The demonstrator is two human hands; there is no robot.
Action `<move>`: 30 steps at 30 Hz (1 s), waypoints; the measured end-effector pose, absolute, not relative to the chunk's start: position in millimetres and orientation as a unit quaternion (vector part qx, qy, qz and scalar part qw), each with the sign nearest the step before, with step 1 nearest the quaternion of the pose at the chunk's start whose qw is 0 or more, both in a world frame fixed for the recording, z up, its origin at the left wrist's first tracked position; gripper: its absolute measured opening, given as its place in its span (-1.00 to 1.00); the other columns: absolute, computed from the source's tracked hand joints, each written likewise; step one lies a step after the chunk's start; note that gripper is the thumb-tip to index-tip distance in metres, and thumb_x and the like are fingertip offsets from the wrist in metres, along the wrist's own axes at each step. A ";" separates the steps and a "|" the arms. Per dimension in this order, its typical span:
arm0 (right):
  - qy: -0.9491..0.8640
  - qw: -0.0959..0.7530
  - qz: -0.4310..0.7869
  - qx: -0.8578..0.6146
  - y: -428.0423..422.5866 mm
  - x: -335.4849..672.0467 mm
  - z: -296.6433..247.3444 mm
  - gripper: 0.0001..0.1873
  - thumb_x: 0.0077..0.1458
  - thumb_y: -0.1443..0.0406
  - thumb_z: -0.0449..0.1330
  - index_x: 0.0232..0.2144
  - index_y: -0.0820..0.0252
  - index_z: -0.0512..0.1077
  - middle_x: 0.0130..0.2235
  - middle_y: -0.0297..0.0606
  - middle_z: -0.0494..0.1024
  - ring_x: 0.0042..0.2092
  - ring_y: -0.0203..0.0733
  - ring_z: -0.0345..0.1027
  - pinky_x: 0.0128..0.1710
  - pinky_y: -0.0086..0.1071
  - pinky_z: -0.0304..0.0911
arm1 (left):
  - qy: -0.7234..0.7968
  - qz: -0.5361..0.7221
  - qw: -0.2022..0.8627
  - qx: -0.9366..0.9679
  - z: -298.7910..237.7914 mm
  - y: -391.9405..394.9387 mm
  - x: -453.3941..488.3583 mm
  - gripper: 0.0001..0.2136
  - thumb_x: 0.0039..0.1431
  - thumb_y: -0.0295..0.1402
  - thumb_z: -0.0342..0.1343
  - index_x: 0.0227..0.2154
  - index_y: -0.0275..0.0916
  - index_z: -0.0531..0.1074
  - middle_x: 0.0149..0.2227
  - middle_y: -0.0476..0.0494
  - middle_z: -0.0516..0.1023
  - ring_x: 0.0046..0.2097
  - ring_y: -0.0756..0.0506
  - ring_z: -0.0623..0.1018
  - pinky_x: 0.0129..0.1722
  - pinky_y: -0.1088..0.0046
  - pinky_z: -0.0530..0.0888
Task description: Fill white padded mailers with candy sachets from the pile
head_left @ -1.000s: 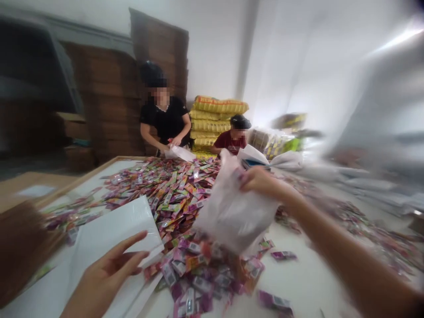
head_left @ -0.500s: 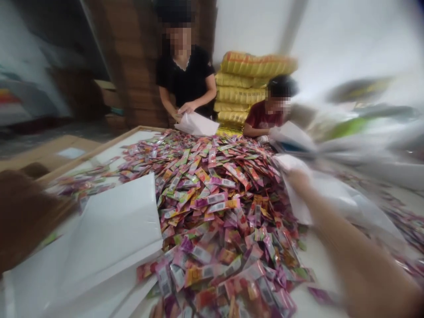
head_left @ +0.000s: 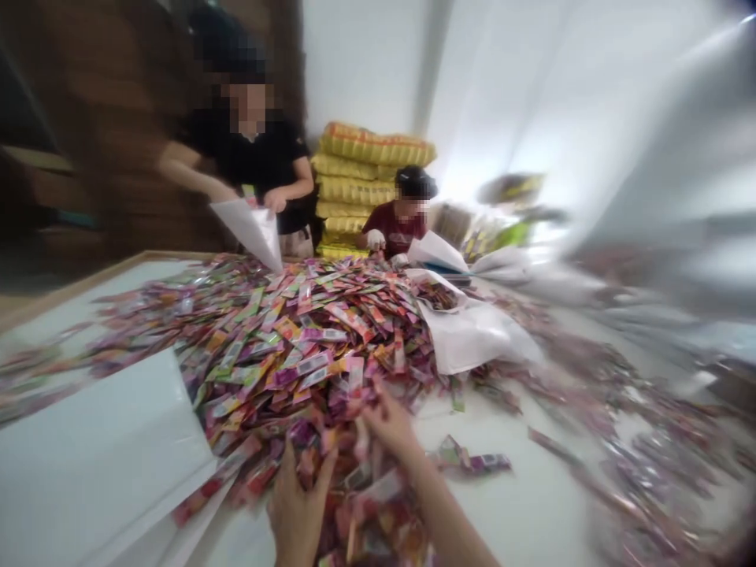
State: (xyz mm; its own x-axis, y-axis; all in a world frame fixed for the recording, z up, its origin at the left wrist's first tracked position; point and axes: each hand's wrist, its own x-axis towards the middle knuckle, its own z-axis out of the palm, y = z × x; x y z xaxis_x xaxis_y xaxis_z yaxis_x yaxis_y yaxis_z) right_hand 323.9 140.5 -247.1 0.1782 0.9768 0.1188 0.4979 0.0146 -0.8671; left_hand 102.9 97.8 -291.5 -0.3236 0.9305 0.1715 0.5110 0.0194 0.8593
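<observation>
A big heap of small colourful sachets [head_left: 307, 339] covers the white table [head_left: 531, 504]. Both my hands are in its near edge. My left hand [head_left: 298, 504] lies on the sachets with its fingers spread apart. Just right of it, my right hand [head_left: 390, 425] reaches forward with fingers stretched into the pile; motion blur smears it a little. Neither hand visibly grips anything. A white plastic bag [head_left: 472, 335] lies on the heap's right side, its mouth towards the sachets, apart from my hands.
A stack of flat white bags [head_left: 100, 457] lies at the near left. Across the table a person in black [head_left: 253, 157] holds a white bag [head_left: 251, 228]; a second person in dark red [head_left: 395, 224] sits beside yellow sacks [head_left: 366, 169]. More sachets scatter to the right.
My right hand let go of the white bag, which now lies on the heap, and came down into the sachets. My left hand moved off the white stack into the pile. The view swung.
</observation>
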 end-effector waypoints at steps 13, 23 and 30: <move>-0.630 0.213 0.314 -0.677 20.2 265.2 -230.5 0.63 -0.52 0.05 0.49 0.40 0.13 -0.46 0.41 0.20 -0.43 0.39 0.46 -0.40 0.15 0.36 -0.01 | 0.506 0.438 0.605 0.432 -225.4 30.5 123.4 -0.35 0.20 0.16 -0.11 0.04 -0.30 0.47 0.08 -0.33 0.54 0.17 -0.28 0.47 0.24 0.11 0.31; -0.609 0.181 0.086 -0.768 49.0 219.6 -242.6 0.17 -0.16 -0.01 0.31 0.38 0.22 -0.11 0.11 0.24 0.32 0.12 0.37 0.26 -0.03 0.10 0.18 | 0.599 0.308 0.384 0.632 -164.0 61.4 -2.0 -0.53 0.05 -0.08 0.17 -0.08 -0.32 0.55 -0.31 -0.18 0.66 -0.26 -0.20 0.60 -0.16 0.31 0.50; -0.580 0.209 0.040 -0.786 65.8 218.9 -238.2 -0.01 0.00 -0.10 0.21 0.33 0.30 0.05 -0.13 0.06 0.49 -0.10 0.19 0.43 -0.10 -0.11 0.22 | 0.802 0.205 0.061 0.557 -177.7 83.7 -156.9 -0.27 0.11 -0.07 0.11 0.26 -0.36 0.11 0.02 -0.46 0.52 0.00 -0.35 0.53 -0.04 0.11 0.43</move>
